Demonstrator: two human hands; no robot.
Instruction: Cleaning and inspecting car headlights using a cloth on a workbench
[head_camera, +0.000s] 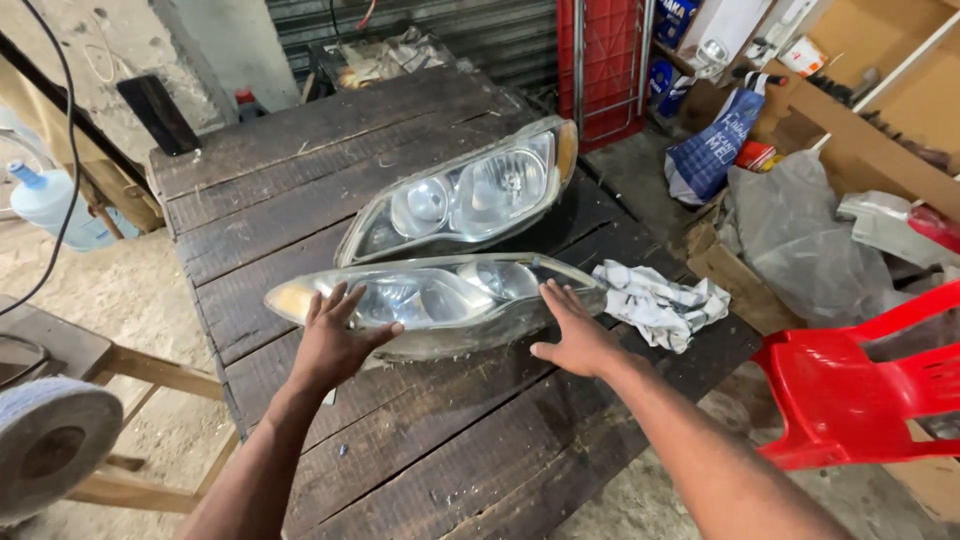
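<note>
Left hand (335, 345), right hand (575, 335): fingers spread flat on cloudy near headlight (440, 300), gripping nothing.

Two bare forearms show, both unclothed as far as the bottom edge of the frame: no sleeve, cuff or glove on either. The left hand (335, 345), toward 8 o'clock of the frame centre, wears no ring, watch or band that can be made out. The right hand (578, 335), toward 4 o'clock, is likewise unadorned, its wrist plain. Both arms are slender, the nails short. Nothing else of the person is in view.
</note>
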